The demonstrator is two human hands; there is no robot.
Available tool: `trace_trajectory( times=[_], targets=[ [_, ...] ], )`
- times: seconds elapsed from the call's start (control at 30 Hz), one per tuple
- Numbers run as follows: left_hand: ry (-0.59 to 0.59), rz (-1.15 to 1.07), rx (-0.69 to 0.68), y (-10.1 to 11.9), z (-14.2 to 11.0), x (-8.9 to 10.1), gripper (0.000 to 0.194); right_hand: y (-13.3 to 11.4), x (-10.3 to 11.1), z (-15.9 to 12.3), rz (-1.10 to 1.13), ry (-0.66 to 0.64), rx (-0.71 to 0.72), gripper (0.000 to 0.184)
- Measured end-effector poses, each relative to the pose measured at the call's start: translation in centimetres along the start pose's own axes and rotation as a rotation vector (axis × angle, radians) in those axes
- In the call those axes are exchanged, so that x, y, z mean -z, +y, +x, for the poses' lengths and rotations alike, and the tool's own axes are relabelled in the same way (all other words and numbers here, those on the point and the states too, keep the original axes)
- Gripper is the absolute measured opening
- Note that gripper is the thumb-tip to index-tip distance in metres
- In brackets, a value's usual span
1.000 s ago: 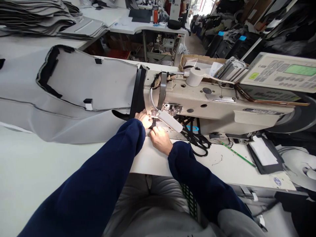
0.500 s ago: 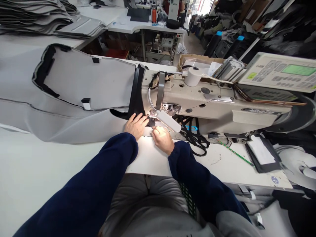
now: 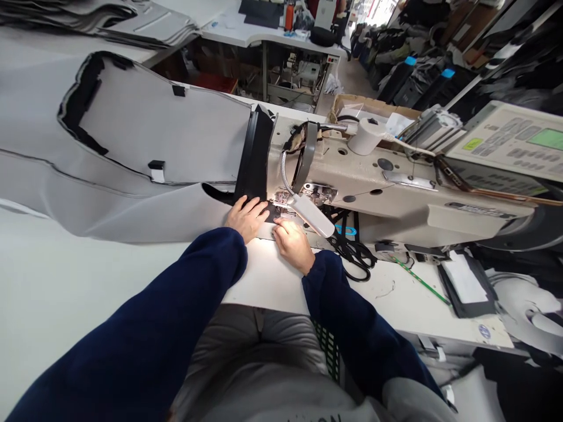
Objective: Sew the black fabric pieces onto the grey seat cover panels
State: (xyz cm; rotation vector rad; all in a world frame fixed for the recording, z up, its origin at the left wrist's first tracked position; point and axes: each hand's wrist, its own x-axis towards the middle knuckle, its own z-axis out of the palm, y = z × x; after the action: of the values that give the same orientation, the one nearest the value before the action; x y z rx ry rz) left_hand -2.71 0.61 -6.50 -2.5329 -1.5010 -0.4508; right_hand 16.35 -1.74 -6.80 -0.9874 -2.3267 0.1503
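A large grey fabric panel [image 3: 145,135] with black edging lies across the white table, reaching the needle area of a beige sewing machine [image 3: 387,187]. My left hand [image 3: 246,217] rests flat on the black edge strip [image 3: 255,155] just left of the presser foot, fingers stretched out. My right hand [image 3: 291,243] sits right of it under the machine's small white lamp [image 3: 313,215], fingers curled and pressing on the fabric by the needle plate. What its fingertips pinch is hidden.
Black scissors [image 3: 352,252] lie right of my right hand. A green pencil [image 3: 420,281] and a black pad with white paper [image 3: 466,284] lie further right. The machine's control panel [image 3: 514,143] stands at the right. Stacked grey panels [image 3: 109,17] lie at the back left.
My left hand has gone from curled at the needle to lying flat on the black strip, slightly left. The right hand has barely shifted. The view has tilted a little.
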Motion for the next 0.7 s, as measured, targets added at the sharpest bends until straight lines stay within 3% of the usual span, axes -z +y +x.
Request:
trace_trajectory(
  times=[0.23,0.5,0.7],
  targets=[
    [-0.051,-0.051,0.016,-0.4,0.4,0.2,0.035,-0.1,-0.4,0.1,-0.127,-0.134,0.018,0.023],
    [-0.123,-0.034,0.078,-0.6,2.6,0.4,0.039,0.1,-0.7,-0.2,-0.12,-0.083,0.001,0.022],
    [-0.13,-0.031,0.113,-0.2,3.0,0.4,0.037,0.3,-0.6,-0.2,-0.081,-0.07,-0.008,0.02]
  ],
)
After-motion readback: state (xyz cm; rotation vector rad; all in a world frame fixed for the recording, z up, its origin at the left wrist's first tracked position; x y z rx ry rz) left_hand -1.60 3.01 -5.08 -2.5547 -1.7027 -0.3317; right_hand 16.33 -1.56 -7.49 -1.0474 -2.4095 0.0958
